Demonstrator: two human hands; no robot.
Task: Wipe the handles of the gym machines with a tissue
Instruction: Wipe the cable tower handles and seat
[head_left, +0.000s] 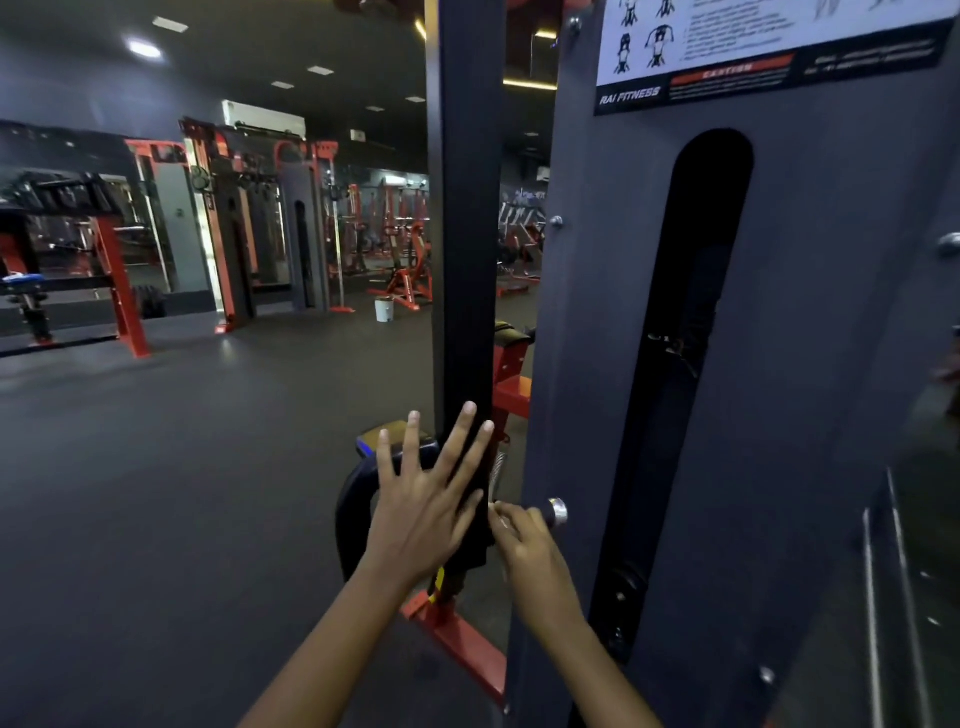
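Gym floor (156, 467), dark and rubbery, fills the left side, with red-framed racks (119, 280) and mirrors along the far wall and a small white bucket (384, 309) standing well back near a red machine base. Nearer the middle, a curved black handle (353, 499) loops up from low beside a tall black upright post (465, 208). The left hand (423, 499) is spread wide with all fingers splayed, its palm flat against the lower part of that post and partly in front of the curved handle; it holds nothing that shows. Just to its right, the right hand (519, 540) is closed around a short bar whose chrome end cap (557, 512) sticks out past the knuckles, and a bit of pale tissue (501, 519) shows between the fingers, pressed on the bar. Below the hands runs a red base rail (457, 639). Further right stands the grey shroud panel (831, 312) of the machine with a long dark slot (691, 322), and an instruction placard (769, 47) reading "RAI FITNESS" sits at its top.
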